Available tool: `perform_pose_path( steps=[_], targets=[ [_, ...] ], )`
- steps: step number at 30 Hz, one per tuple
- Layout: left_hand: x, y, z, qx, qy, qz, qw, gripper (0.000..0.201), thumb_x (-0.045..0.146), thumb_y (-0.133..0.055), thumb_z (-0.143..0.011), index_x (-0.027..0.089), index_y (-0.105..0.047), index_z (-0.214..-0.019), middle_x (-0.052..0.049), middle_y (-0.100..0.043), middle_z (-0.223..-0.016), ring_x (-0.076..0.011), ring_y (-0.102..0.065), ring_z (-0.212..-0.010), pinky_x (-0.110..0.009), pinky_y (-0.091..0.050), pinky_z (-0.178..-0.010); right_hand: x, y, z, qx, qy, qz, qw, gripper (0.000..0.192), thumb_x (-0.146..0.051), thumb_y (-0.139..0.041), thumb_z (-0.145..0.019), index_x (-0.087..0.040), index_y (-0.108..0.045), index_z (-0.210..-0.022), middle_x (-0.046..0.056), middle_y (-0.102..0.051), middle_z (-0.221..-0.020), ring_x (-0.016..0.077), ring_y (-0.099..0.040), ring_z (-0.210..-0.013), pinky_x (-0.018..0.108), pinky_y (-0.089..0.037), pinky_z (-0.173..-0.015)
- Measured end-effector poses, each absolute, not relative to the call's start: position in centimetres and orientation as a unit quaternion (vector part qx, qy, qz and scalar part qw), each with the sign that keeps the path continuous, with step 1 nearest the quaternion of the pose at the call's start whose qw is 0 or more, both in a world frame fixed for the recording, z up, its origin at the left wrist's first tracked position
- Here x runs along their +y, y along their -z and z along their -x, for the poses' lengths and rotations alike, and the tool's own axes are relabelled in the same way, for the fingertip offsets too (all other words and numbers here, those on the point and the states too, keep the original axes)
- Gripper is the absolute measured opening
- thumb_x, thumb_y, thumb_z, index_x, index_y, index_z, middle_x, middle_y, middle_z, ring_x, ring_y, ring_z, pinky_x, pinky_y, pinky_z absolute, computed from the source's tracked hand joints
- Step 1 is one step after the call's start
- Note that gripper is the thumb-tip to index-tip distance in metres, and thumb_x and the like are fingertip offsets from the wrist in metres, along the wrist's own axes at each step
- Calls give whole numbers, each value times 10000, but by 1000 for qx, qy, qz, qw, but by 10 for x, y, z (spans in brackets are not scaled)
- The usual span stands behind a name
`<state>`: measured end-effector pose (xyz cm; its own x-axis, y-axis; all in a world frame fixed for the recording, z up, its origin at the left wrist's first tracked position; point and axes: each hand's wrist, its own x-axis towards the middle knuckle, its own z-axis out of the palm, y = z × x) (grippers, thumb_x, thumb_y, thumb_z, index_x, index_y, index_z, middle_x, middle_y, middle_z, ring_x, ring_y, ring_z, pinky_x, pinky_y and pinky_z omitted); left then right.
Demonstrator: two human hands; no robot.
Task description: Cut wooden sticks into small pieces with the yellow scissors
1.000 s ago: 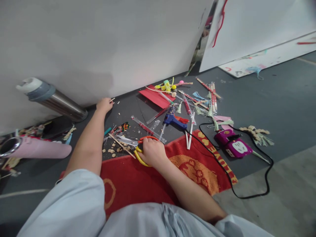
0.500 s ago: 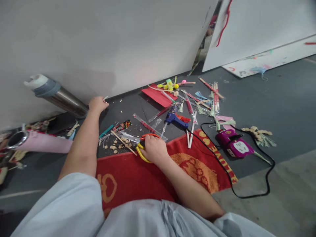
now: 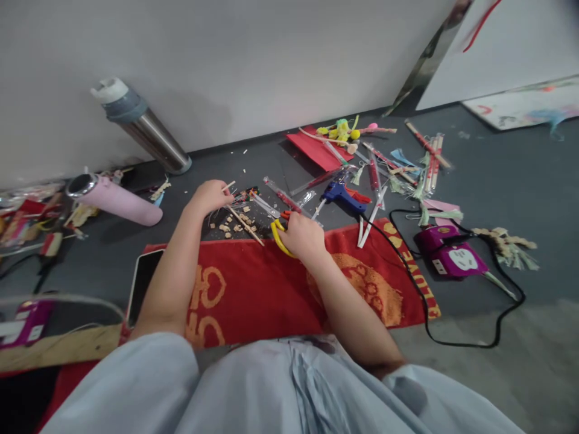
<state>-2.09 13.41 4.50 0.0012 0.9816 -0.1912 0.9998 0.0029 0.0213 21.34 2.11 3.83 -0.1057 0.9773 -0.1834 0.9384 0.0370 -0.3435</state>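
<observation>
The right hand (image 3: 304,235) is closed on a pair of scissors (image 3: 277,226) at the far edge of the red towel (image 3: 253,295). The yellow handle loop curves out from under the fingers on the hand's left side, with a bit of orange handle showing just above it; the blades run up and left from the hand over the dark floor, though they are hard to pick out among the clear strips lying there, so their exact line is uncertain.

The left hand (image 3: 208,196) sits further left and a little farther away, fingers pinched narrowly on a thin wooden stick (image 3: 229,186) whose pale tip pokes out to the right of the fingertips. It is near the scissors but not touching them. Just right of and below this hand lie small wood chips (image 3: 228,224) and a longer skewer (image 3: 246,226) slanting down toward the towel's edge.

To the right of the right hand, a blue glue gun (image 3: 342,195) lies on the floor, its black cord crossing the towel corner toward a purple power strip (image 3: 450,259). Farther off, a red paper sheet (image 3: 316,150) lies by the wall. On the left, a pink bottle (image 3: 118,201) lies on its side, a steel flask (image 3: 145,126) leans against the wall, and a phone (image 3: 141,283) rests at the towel's left edge.
</observation>
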Motion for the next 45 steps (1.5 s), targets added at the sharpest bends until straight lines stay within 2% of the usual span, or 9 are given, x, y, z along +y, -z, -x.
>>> perform_pose_path(
  steps=[6, 10, 12, 17, 22, 27, 35, 45],
  targets=[
    [82, -40, -3, 686, -1, -714, 138, 159, 317, -575, -753, 192, -630, -835, -35, -638, -748, -161, -555, -648, -275, -350, -585, 19, -38, -213, -719, -184, 668, 64, 454, -507, -384, -884, -122, -592, -1003, 160, -687, -989, 285, -671, -907, 344, -508, -727],
    [56, -32, -16, 689, -113, -701, 143, 217, 333, -542, -799, 185, -599, -946, -29, -645, -787, -149, -560, -647, -269, -374, -611, 17, -36, -212, -718, -179, 667, 85, 457, -510, -380, -886, -124, -583, -1023, 141, -688, -999, 281, -667, -916, 344, -506, -750],
    [45, -29, -24, 689, -181, -687, 142, 194, 309, -498, -827, 181, -601, -930, -30, -645, -766, -149, -567, -645, -272, -391, -632, 17, -36, -212, -720, -174, 664, 99, 453, -504, -391, -880, -122, -581, -1033, 135, -685, -1015, 285, -661, -934, 349, -505, -760],
    [26, -18, -33, 653, -299, -675, 172, 351, 380, -322, -924, 182, -611, -930, -41, -658, -752, -154, -611, -716, -268, -429, -684, 15, -38, -210, -729, -172, 652, 116, 464, -501, -412, -866, -122, -551, -1095, 142, -671, -1051, 276, -642, -987, 347, -492, -801],
    [18, -7, -31, 628, -363, -674, 138, 290, 352, -342, -919, 191, -580, -885, -17, -631, -707, -118, -576, -636, -236, -417, -629, 12, -38, -208, -751, -170, 629, 106, 474, -516, -414, -853, -114, -544, -1068, 152, -654, -1069, 283, -631, -990, 367, -477, -821],
    [12, -1, -35, 615, -364, -697, 62, 259, 344, -367, -907, 203, -481, -721, 13, -534, -590, -107, -496, -545, -239, -347, -556, 9, -35, -206, -774, -182, 596, 112, 488, -512, -431, -852, -113, -512, -1122, 154, -639, -1114, 270, -604, -1046, 350, -444, -877],
    [10, 0, -35, 609, -376, -696, 65, 238, 353, -377, -898, 203, -477, -743, 15, -534, -598, -100, -517, -533, -233, -349, -536, 8, -33, -204, -789, -182, 576, 109, 586, -617, -358, -859, -101, -517, -1084, 159, -641, -1083, 277, -607, -1005, 354, -441, -844],
    [10, -3, -35, 593, -374, -710, 72, 300, 388, -369, -896, 204, -492, -694, 22, -505, -538, -93, -478, -492, -233, -337, -508, 8, -31, -203, -798, -177, 566, 108, 599, -649, -318, -867, -113, -514, -1051, 138, -639, -1055, 268, -608, -984, 343, -441, -823]
  ],
)
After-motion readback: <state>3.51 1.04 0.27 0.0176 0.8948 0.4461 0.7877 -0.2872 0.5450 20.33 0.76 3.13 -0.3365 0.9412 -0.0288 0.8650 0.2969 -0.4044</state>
